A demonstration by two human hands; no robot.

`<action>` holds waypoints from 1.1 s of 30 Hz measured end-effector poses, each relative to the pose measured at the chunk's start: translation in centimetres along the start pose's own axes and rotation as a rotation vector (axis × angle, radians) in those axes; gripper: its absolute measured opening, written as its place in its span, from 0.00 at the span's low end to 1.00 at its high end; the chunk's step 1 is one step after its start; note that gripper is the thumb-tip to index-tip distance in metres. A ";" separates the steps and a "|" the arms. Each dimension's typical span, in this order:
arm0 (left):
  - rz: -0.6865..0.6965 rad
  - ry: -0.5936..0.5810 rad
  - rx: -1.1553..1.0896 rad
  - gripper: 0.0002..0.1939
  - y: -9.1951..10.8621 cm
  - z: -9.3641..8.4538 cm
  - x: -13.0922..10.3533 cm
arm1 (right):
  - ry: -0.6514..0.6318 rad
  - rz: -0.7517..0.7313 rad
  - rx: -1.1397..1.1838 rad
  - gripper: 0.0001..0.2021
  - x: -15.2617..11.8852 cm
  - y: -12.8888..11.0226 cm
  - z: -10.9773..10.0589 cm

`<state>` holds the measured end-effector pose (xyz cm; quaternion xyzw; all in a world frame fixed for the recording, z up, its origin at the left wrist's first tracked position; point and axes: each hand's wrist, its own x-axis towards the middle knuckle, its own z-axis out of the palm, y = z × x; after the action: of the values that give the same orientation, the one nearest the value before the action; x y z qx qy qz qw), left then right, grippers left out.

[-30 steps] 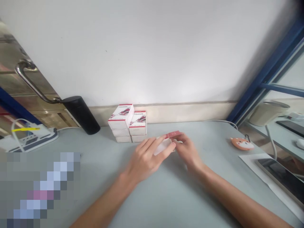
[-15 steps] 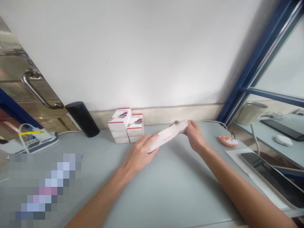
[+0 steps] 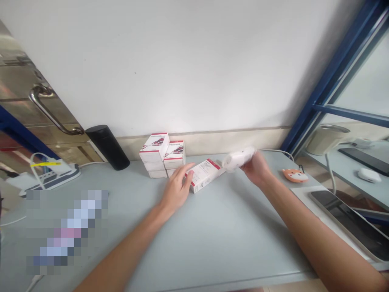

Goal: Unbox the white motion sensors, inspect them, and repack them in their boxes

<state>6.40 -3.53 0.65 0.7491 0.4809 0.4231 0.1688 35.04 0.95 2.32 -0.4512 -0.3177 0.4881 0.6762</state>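
Observation:
In my right hand (image 3: 258, 168) is a white bundle (image 3: 238, 159) that looks wrapped in translucent plastic; its contents cannot be made out. Below and left of it, a white box with red edges and small print (image 3: 205, 172) lies on the table, its right end flap sticking out. My left hand (image 3: 178, 188) is at the left end of that box, fingers and thumb apart, the fingertips at its edge. Just behind my left hand, several similar white and red boxes (image 3: 154, 142) stand stacked near the wall.
A black cylinder (image 3: 107, 147) stands at the back left beside a power strip (image 3: 57, 178). On the right are an orange animal-faced case (image 3: 294, 175) and a dark-screened tablet-like device (image 3: 349, 223) on a white sheet. A blue-framed pane (image 3: 322, 97) borders the right side.
The white bundle has come out of the box and moved right in my right hand. The box has turned and gone down onto the table, and my left hand's grip has loosened.

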 end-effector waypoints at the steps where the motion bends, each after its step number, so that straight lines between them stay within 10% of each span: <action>1: 0.044 0.029 0.003 0.20 0.4 -0.1 -0.2 | -0.019 0.016 -0.017 0.06 -0.7 0.1 0.6; 10: -0.127 -0.174 -0.559 0.29 4.9 1.0 -2.4 | -0.118 0.046 -0.281 0.09 -8.1 0.0 5.1; 20: -0.674 -0.265 -1.348 0.18 3.9 0.2 -0.9 | -0.359 -0.331 -0.401 0.11 -7.2 -1.7 4.4; 33: -0.535 -0.369 -1.367 0.16 4.3 0.2 -1.1 | -0.141 -0.950 -0.540 0.04 -7.4 -2.4 3.6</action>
<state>8.87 -6.54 2.87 0.3941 0.2411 0.4393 0.7704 30.38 -5.24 6.01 -0.3817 -0.6450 0.0595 0.6593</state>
